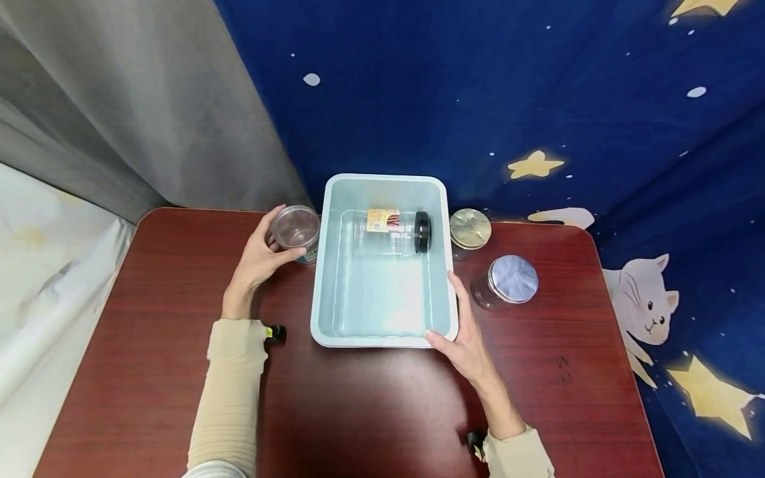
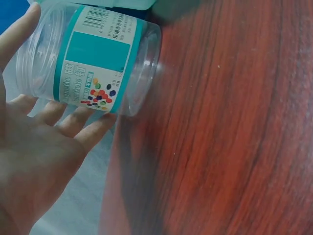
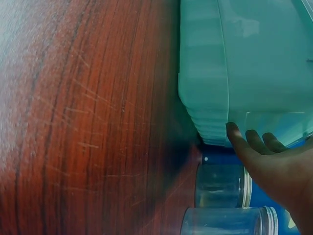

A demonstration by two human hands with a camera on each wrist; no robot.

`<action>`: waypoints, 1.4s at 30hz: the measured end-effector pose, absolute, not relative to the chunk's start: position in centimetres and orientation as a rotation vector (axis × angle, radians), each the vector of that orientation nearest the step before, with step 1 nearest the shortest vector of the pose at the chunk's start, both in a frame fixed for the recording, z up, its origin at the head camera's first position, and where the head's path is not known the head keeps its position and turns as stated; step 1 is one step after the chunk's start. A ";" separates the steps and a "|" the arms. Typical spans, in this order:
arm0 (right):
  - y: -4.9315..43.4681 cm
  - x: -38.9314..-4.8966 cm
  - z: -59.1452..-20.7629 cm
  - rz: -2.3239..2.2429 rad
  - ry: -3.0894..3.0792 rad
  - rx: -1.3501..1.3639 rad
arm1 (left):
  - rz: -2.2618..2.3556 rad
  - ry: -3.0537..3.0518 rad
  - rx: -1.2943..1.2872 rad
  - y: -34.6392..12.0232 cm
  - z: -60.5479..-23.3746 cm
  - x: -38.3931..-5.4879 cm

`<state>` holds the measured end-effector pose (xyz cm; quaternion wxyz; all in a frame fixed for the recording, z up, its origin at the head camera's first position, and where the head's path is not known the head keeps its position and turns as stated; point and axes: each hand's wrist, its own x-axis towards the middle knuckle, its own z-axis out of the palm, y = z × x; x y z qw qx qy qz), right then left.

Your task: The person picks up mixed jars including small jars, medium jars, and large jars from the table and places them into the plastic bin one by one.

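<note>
My left hand (image 1: 258, 260) grips a clear plastic jar (image 2: 95, 58), thumb on one side and fingers on the other. The jar has a white and teal label, shows no lid, and is upright beside the tub's left wall. My right hand (image 1: 469, 345) holds the near right corner of a pale blue plastic tub (image 1: 382, 342), thumb on the rim and fingers along the outer wall. Inside the tub a clear jar (image 1: 388, 234) with a black lid and a yellow label lies on its side.
To the right of the tub stand two clear jars, one with a gold-coloured lid (image 1: 470, 228) and a nearer one with a silver lid (image 1: 514, 279). A dark red wooden table (image 1: 358, 411) bears everything. Grey and blue curtains (image 1: 388, 86) hang right behind its far edge.
</note>
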<state>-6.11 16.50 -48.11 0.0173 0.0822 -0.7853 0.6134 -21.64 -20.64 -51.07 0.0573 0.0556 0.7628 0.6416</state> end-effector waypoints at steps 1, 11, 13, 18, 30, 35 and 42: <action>16.5 -6.1 -48.1 1.909 -2.438 0.254 | 1.955 2.300 0.170 -20.7 -51.3 -21.8; 16.4 -6.0 -48.0 1.891 -2.466 0.225 | 2.013 2.236 0.156 -21.4 -53.6 -22.4; 16.4 -6.1 -48.0 1.897 -2.457 0.234 | 2.035 2.210 0.160 -21.2 -53.0 -22.2; 16.5 -6.1 -48.1 1.913 -2.433 0.260 | 2.041 2.229 0.169 -20.7 -51.2 -21.6; 16.6 -6.2 -48.1 1.917 -2.436 0.263 | 1.934 2.433 0.176 -20.9 -49.7 -21.1; 16.6 -6.2 -48.1 1.920 -2.436 0.266 | 2.006 2.436 0.207 -21.1 -49.4 -21.0; 16.6 -6.1 -48.2 1.914 -2.452 0.249 | 1.887 2.561 0.156 -21.5 -48.7 -20.7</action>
